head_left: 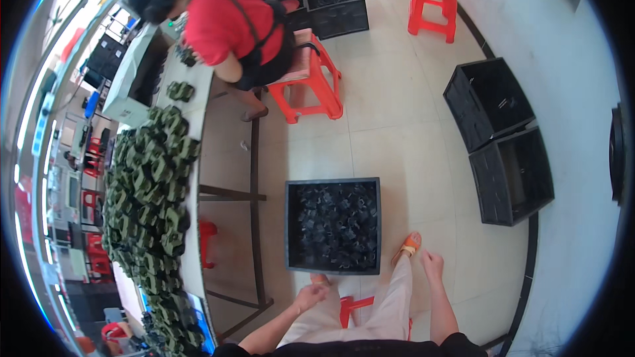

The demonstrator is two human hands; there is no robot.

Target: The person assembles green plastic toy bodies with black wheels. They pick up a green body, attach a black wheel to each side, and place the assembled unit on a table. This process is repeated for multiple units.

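In front of my feet a square black bin point(378, 225) stands on the floor, holding a loose heap of small dark parts point(336, 225), some with shiny spots. My left hand point(311, 296) hovers over my left leg, just short of the bin's near left corner. Its fingers look bent and somewhat smeared, so I cannot tell if they hold anything. Past the bin's near right corner, my right hand point(433, 266) hangs in the air beside my right leg, its fingers curled closed. I see nothing sticking out of it. Neither hand touches the bin.
Left, a long workbench point(193, 225) bears a pile of dark green parts point(149, 185). A person in red point(225, 20) sits there on a red stool point(311, 82). Black crates point(493, 192) line the right wall; another crate point(340, 16) and a red stool point(433, 0) stand farther off.
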